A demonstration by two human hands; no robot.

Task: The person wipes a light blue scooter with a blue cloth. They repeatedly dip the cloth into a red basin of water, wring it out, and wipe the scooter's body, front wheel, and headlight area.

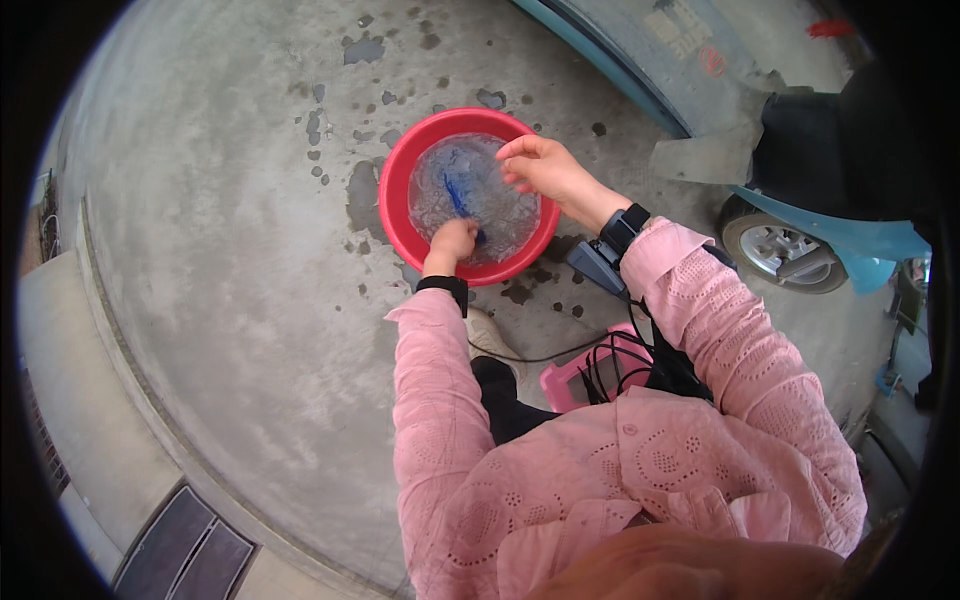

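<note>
A round red plastic basin (395, 161) of rippled water (495, 187) stands on the concrete floor. Low over its near side is my left hand (455, 240), fingers curled on a blue item (454, 196), which seems long and thin and lies partly in the water; its kind cannot be told. My right hand (536, 161) is raised above the basin's right rim, fingers bent and apart, with nothing seen in it. Both wrists wear black straps, and the right one carries a small dark device (626, 225).
Right of the basin stands a blue vehicle with a small wheel (784, 247). A pink plastic stool (559, 386) with black cables (615, 360) and a grey device (596, 266) are near my legs. Water patches (364, 50) mark the concrete.
</note>
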